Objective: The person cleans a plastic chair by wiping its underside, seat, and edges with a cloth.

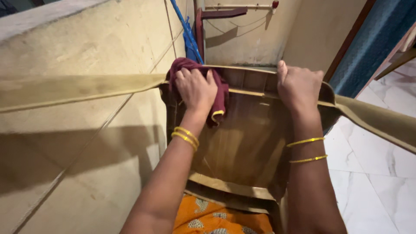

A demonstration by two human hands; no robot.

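Left fingers (190,74): spread and pressed flat on a maroon cloth (221,93), pinning it against the chair's top rail rather than wrapped around it, so the cloth bears on the surface under the palm.
Left hand (197,89): lies over the cloth at the left end of the rail, with two gold bangles (185,138) on the wrist.
Right fingers (289,78): curled together over the rail's far edge, clamped on it; this grip looks meant to steady the chair against the other hand's push.
Right hand (300,86): sits at the right end of the rail, well apart from the left, with two thin bangles on the forearm.
Brown plastic chair (242,143): seen from above and behind, its back sloping down towards the person, its arms reaching out to both sides.
Orange printed garment (216,219): shows just below the chair's lower edge.
Yellowish wall (86,43): close on the left.
White marble floor (377,173): on the right.
Blue pole (184,28): leans in the far corner.
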